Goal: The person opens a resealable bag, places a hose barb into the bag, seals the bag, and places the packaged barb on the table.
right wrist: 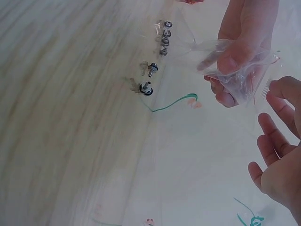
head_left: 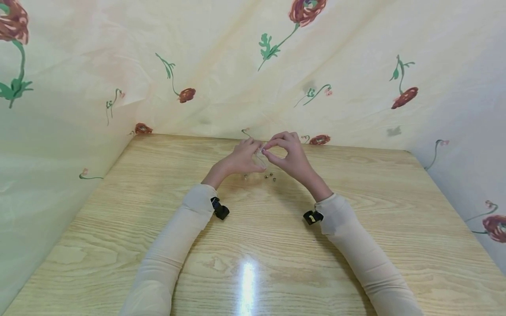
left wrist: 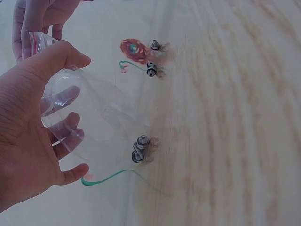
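Observation:
A clear plastic zip bag (left wrist: 108, 106) hangs between the two hands, its red-striped mouth at the top. My left hand (head_left: 242, 158) holds it, thumb on the near side and fingers showing through the film in the left wrist view. With thumb and forefinger, my right hand (head_left: 290, 156) pinches the bag's edge near the mouth. That hand's other fingers (right wrist: 270, 141) are spread loosely. Below the bag, several small metal screws with dark rings (right wrist: 153, 69) stand or lie on the wooden table. One close group of these screws (left wrist: 141, 148) sits near the bag's lower end.
The wood-grain table (head_left: 253, 237) reaches back to a pale flowered cloth (head_left: 221, 87) that hangs behind it and at both sides. Each sleeved forearm carries a black wrist strap with a camera (head_left: 220, 209).

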A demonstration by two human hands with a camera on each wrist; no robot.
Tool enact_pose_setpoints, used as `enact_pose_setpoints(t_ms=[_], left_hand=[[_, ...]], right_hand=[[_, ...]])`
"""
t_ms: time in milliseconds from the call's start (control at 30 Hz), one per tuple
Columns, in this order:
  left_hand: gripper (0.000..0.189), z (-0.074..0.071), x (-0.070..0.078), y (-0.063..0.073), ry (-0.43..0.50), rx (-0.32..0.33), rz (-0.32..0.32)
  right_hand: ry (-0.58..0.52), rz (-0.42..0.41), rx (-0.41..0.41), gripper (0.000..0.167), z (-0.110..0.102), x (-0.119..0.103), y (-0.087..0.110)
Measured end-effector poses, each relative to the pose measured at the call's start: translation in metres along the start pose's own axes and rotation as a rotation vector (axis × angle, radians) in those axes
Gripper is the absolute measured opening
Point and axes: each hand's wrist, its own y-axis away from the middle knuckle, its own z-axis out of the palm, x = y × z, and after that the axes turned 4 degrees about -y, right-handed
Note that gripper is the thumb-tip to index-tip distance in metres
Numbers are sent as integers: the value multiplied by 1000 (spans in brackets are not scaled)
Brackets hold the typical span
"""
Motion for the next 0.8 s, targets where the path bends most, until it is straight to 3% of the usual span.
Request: enact_pose_setpoints(t_ms=[800], left_hand=[[74, -1, 0, 0, 2, 7, 5]], right_hand=[[-4, 11, -14, 13, -3, 2, 1]])
